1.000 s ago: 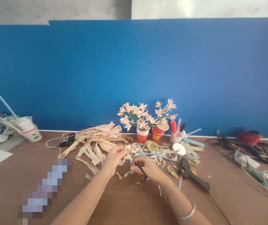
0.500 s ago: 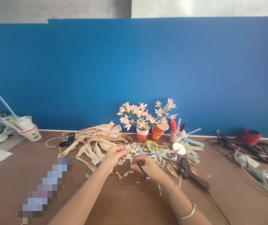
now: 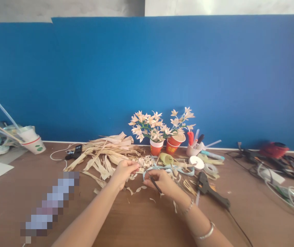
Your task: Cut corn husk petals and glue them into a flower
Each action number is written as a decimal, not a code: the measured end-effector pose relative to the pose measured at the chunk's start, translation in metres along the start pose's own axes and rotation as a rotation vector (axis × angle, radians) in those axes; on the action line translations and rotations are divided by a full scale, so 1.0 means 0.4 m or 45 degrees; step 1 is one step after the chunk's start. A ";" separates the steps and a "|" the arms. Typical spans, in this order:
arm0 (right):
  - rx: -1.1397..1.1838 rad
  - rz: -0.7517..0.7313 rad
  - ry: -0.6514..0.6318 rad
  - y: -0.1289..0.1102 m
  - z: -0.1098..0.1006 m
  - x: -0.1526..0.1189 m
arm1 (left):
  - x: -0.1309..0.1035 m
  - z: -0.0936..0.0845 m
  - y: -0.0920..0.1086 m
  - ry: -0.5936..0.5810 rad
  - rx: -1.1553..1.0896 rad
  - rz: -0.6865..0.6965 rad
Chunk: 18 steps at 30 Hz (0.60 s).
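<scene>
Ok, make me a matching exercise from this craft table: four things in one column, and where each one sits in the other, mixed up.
Things:
1. glue gun
2. scissors
3. white cup with straws
4. straw flowers

Places:
A. in the right hand
B. far left of the table
C. in the orange cups by the blue wall
D. lying right of the hands

Pairs: 1-D, 2-A, 3-B, 4-C

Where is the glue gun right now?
In the head view, the black glue gun lies on the brown table just right of the right hand, in front of the white tape roll, its cord trailing toward the near edge.
</scene>
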State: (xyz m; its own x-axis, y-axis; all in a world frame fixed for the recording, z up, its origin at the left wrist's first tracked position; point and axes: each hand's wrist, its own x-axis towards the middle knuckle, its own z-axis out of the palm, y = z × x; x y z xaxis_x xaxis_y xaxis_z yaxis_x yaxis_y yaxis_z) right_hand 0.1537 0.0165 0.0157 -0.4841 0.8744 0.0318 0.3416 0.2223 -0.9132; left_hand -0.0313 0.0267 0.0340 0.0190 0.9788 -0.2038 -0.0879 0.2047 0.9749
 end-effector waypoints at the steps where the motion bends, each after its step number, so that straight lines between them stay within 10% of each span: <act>1: 0.001 -0.002 0.003 -0.001 0.000 0.000 | 0.001 0.000 -0.001 -0.001 -0.006 0.002; 18: 0.041 0.021 0.102 0.004 0.009 0.004 | -0.009 0.032 -0.018 0.109 -0.312 -0.001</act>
State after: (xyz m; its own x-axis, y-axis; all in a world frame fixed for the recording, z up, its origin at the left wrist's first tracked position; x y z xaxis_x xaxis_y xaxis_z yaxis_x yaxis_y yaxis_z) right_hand 0.1507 0.0167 0.0128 -0.4122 0.9098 0.0481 0.3222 0.1950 -0.9264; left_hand -0.0178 0.0217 0.0288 -0.0641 0.9730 -0.2217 -0.3265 0.1895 0.9260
